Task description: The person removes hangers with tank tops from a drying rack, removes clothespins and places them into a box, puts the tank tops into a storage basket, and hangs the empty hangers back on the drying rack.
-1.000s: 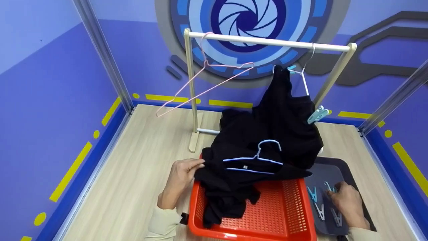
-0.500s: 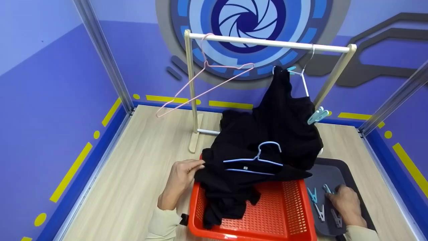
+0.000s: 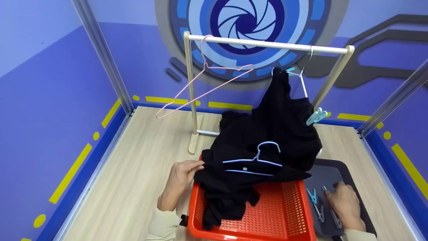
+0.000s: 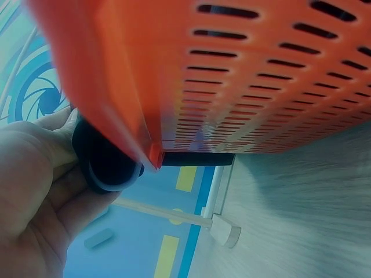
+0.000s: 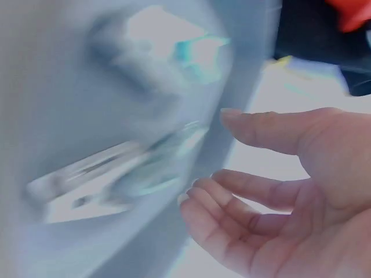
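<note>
At the basket's left edge my left hand [image 3: 180, 175] pinches a fold of a black garment [image 3: 230, 187] between thumb and fingers. The left wrist view shows the dark cloth [image 4: 107, 159] between them. A light blue hanger [image 3: 252, 160] sits in the garment's neck opening. My right hand [image 3: 344, 202] is over the dark tray [image 3: 326, 169], thumb and fingers apart and holding nothing in the right wrist view. Just ahead of its fingertips lies a blurred teal-and-grey clothespin [image 5: 162, 162]. Further clothespins in the tray include a teal one [image 3: 312, 195] and a grey one [image 3: 336, 219].
The red basket [image 3: 250, 231] stands in front, garment draped over its back rim. Behind is a wooden rack [image 3: 267, 43] bearing a pink hanger [image 3: 204, 90] and a white hanger [image 3: 303, 83]. Black clothing [image 3: 287, 120] hangs from the white one, with a teal clothespin [image 3: 316, 117] on it.
My right hand has shifted slightly over the tray, and the teal clothespin by its fingers is now mostly hidden in the head view. My left hand stays on the garment.
</note>
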The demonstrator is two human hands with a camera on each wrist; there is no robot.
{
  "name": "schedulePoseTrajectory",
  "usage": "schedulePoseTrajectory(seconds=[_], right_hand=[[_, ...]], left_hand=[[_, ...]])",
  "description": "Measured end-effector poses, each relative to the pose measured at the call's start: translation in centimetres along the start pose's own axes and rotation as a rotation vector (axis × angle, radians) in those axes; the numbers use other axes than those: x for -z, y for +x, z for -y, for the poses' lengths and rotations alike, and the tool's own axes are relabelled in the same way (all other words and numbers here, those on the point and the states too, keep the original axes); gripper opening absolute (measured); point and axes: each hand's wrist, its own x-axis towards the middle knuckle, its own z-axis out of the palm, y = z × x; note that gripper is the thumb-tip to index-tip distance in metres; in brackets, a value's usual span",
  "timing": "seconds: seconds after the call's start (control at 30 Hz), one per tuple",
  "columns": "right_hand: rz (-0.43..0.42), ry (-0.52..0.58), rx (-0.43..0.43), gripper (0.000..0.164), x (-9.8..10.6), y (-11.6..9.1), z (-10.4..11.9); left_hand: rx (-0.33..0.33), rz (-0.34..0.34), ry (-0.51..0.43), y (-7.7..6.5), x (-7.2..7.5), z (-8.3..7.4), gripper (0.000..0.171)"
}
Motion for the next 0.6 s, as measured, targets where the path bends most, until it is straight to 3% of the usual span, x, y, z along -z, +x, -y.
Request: schedulePoseTrajectory(seconds=[0.13, 0.33, 0.47, 0.6], right_hand=[[-0.149, 0.054, 0.099, 0.038, 1.1, -1.8, 3.3], [-0.194, 0.128, 0.192, 0.029, 2.6, -4.6, 7.9], [-0.350, 0.205, 0.422, 0.020, 2.4, -5.9, 9.9], [-0.487, 0.216, 0.647, 0.030, 1.9, -6.4, 11.5]], left_hand=[[0.000, 0.002, -0.004, 0.0, 0.0, 0.0, 0.020], [-0.001, 0.003, 0.005, -0.1, 0.1, 0.0, 0.020], [0.010, 0.010, -0.008, 0.0, 0.2, -0.1, 0.018], [0.022, 0.011, -0.023, 0.0, 0.3, -0.2, 0.017]])
